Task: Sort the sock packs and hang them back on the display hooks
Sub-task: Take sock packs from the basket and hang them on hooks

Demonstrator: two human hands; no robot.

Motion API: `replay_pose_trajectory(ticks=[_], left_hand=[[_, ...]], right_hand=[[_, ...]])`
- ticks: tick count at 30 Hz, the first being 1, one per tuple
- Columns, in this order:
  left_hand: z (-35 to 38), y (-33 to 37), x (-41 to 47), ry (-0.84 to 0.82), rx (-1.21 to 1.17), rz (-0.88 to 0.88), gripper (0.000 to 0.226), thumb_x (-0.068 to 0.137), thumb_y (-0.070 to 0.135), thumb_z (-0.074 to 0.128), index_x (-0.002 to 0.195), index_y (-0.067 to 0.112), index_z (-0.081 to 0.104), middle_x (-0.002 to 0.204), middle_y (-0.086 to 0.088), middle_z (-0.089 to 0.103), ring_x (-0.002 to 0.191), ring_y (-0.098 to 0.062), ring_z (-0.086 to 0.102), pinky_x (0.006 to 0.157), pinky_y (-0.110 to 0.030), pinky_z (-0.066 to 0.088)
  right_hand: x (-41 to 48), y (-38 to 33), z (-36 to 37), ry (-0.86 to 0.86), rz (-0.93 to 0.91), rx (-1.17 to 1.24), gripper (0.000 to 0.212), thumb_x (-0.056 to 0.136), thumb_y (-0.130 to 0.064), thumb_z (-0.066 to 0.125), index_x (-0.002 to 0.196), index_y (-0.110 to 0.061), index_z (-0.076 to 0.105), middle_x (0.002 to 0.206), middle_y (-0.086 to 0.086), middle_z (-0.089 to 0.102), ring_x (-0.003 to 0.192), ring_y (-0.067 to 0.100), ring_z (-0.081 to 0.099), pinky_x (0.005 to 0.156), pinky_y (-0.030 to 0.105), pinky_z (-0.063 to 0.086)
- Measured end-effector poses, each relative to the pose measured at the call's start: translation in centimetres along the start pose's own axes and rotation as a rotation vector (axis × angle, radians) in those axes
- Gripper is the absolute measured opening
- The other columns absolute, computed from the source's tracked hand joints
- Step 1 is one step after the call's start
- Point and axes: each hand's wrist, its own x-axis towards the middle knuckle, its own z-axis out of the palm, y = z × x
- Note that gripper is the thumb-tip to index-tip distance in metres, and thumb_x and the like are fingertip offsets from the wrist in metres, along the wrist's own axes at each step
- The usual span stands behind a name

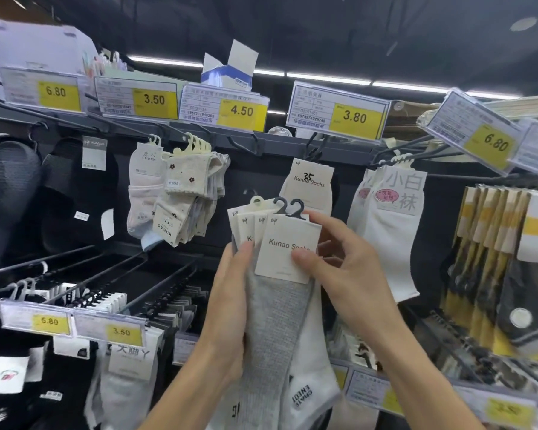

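Sock racks (199, 139) fill the wall. My left hand (230, 305) grips the fanned sock packs (274, 321) at centre; my right hand (348, 268) pinches the front one's card (288, 243). Sorting, I judge; next, its hanger needs the hook (316, 147) at one o'clock.

Left grip (230, 305) raised, thumb forward, fingers curled behind, right grip (345, 268) beside it, thumb and forefinger pinching, forearms bare
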Motion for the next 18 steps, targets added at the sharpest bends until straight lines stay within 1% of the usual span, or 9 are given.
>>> replay_pose_trajectory(ticks=[3, 6, 7, 10, 12, 13, 15, 17, 18], left_hand=[[0.2, 0.0, 0.2, 0.010, 0.011, 0.025, 0.023, 0.099, 0.037, 0.053, 0.115, 0.030, 0.068, 0.116, -0.003, 0.074, 0.105, -0.020, 0.072, 0.076, -0.023, 0.059], [0.4, -0.1, 0.4, 0.007, 0.017, 0.044, 0.024, 0.092, 0.036, 0.058, 0.112, 0.030, 0.069, 0.115, -0.002, 0.075, 0.105, -0.020, 0.072, 0.075, -0.022, 0.058], [0.4, -0.1, 0.5, 0.009, 0.019, 0.053, 0.024, 0.090, 0.037, 0.059, 0.111, 0.030, 0.069, 0.114, -0.002, 0.075, 0.105, -0.019, 0.072, 0.074, -0.021, 0.058], [0.2, -0.2, 0.7, 0.022, 0.038, 0.086, 0.024, 0.086, 0.035, 0.061, 0.109, 0.031, 0.069, 0.112, 0.000, 0.075, 0.103, -0.017, 0.073, 0.073, -0.019, 0.058], [0.0, -0.2, 0.8, 0.034, 0.051, 0.090, 0.025, 0.086, 0.036, 0.063, 0.111, 0.033, 0.068, 0.113, 0.001, 0.075, 0.103, -0.018, 0.073, 0.074, -0.020, 0.058], [-0.1, -0.2, 0.8, 0.036, 0.055, 0.090, 0.024, 0.087, 0.036, 0.062, 0.111, 0.034, 0.067, 0.114, 0.001, 0.075, 0.104, -0.018, 0.072, 0.075, -0.021, 0.059], [-0.3, 0.0, 0.8, 0.045, 0.063, 0.100, 0.022, 0.088, 0.036, 0.061, 0.109, 0.037, 0.068, 0.115, 0.004, 0.074, 0.106, -0.014, 0.071, 0.075, -0.019, 0.058], [-0.7, 0.4, 0.8, 0.083, 0.050, 0.102, 0.021, 0.085, 0.035, 0.061, 0.103, 0.039, 0.071, 0.113, 0.008, 0.075, 0.103, -0.009, 0.071, 0.071, -0.015, 0.057], [-1.0, 0.6, 0.9, 0.094, 0.033, 0.092, 0.020, 0.083, 0.035, 0.062, 0.099, 0.039, 0.073, 0.111, 0.007, 0.076, 0.100, -0.009, 0.072, 0.068, -0.015, 0.057]], right_hand=[[0.2, 0.4, -0.7, -0.008, 0.010, 0.030, 0.047, 0.084, -0.025, 0.076, 0.126, -0.041, 0.062, 0.097, -0.018, 0.071, 0.080, -0.001, 0.063, 0.073, 0.015, 0.052], [0.3, 0.7, -1.0, -0.033, 0.010, 0.053, 0.048, 0.086, -0.026, 0.075, 0.130, -0.040, 0.060, 0.090, -0.017, 0.069, 0.076, -0.004, 0.061, 0.070, 0.012, 0.050], [0.4, 0.7, -1.1, -0.040, 0.007, 0.061, 0.046, 0.087, -0.026, 0.074, 0.128, -0.042, 0.061, 0.091, -0.015, 0.069, 0.078, -0.002, 0.062, 0.071, 0.015, 0.052], [0.6, 0.8, -1.2, -0.082, 0.004, 0.104, 0.038, 0.089, -0.020, 0.073, 0.115, -0.046, 0.063, 0.102, -0.006, 0.071, 0.092, 0.012, 0.066, 0.079, 0.026, 0.057], [0.7, 0.9, -1.2, -0.110, 0.005, 0.177, 0.033, 0.087, -0.018, 0.073, 0.106, -0.044, 0.064, 0.104, -0.008, 0.073, 0.096, 0.009, 0.068, 0.078, 0.021, 0.056], [0.9, 0.9, -1.2, -0.098, 0.007, 0.207, 0.031, 0.085, -0.019, 0.073, 0.104, -0.043, 0.064, 0.104, -0.010, 0.073, 0.096, 0.007, 0.068, 0.078, 0.019, 0.055], [1.4, 1.0, -1.4, -0.010, 0.000, 0.249, 0.030, 0.081, -0.021, 0.070, 0.102, -0.042, 0.065, 0.104, -0.012, 0.074, 0.096, 0.004, 0.069, 0.077, 0.016, 0.054], [2.3, 1.3, -1.8, 0.112, 0.006, 0.314, 0.032, 0.086, -0.013, 0.067, 0.103, -0.040, 0.064, 0.102, -0.011, 0.074, 0.096, 0.005, 0.069, 0.078, 0.019, 0.055], [2.8, 1.4, -2.0, 0.166, 0.019, 0.339, 0.034, 0.090, -0.008, 0.065, 0.105, -0.038, 0.063, 0.101, -0.010, 0.074, 0.095, 0.006, 0.069, 0.079, 0.020, 0.055]])
